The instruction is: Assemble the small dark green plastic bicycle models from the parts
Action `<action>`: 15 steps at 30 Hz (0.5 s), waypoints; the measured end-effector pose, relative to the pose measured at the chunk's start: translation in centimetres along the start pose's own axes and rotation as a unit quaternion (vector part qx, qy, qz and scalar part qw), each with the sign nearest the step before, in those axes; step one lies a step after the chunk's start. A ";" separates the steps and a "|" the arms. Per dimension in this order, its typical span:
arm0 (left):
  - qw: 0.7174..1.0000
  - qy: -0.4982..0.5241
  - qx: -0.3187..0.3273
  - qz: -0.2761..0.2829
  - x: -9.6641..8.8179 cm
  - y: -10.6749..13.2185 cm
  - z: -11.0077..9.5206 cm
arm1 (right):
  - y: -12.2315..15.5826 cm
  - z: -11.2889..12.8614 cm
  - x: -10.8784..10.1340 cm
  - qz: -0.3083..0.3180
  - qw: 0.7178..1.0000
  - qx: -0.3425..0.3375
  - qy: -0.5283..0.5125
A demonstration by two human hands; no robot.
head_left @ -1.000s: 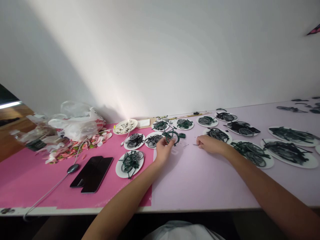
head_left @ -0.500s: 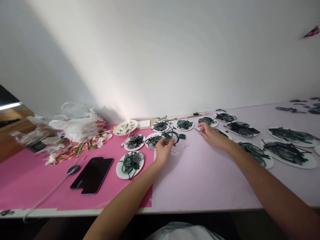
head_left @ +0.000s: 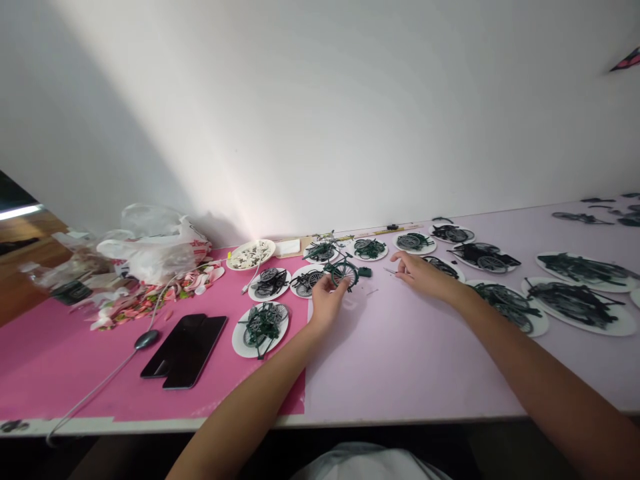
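Note:
My left hand pinches a small dark green model bicycle by its wheel, upright above the table. To its right, my right hand has its thumb and fingers closed on a thin grey stick-like piece, too small to name. Tiny thin bits lie on the pale table between the hands. Behind the bicycle stand a white plate of green bicycle parts and another plate with green pieces. A plate of wheels is partly hidden by my left hand.
On the pink cover lie two black phones, a cable with a dark oval puck and a plate of green parts. Behind are plastic bags and a bowl of white pieces. More loaded plates stand at right.
My right hand has shifted slightly left and down, with the thin piece turned towards the bicycle. My left hand and the bicycle stay almost where they were.

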State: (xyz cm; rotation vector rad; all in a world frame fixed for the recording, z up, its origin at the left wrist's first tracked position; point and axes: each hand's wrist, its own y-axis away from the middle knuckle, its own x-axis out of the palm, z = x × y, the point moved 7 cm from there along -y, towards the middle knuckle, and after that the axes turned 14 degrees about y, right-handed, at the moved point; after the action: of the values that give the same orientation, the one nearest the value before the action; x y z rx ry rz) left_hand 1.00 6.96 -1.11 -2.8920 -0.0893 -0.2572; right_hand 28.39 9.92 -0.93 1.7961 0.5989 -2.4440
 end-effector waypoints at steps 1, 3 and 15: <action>1.000 0.000 0.002 0.000 0.0 0.0 -0.1 | 0.0 -0.2 0.4 0.011 1.000 -0.002 0.006; 1.000 -0.001 0.009 -0.001 0.0 0.2 -0.3 | -0.1 -0.7 1.2 0.030 0.999 0.002 0.021; 1.000 -0.025 0.016 0.001 0.2 0.5 0.1 | 0.0 1.1 1.3 0.031 0.996 -0.036 0.079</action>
State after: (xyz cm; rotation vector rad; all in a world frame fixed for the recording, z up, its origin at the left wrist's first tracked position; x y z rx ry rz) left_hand 1.31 6.53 -1.30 -2.8676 -0.0981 -0.1830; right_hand 26.94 9.81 -1.89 1.9603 0.6249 -2.2262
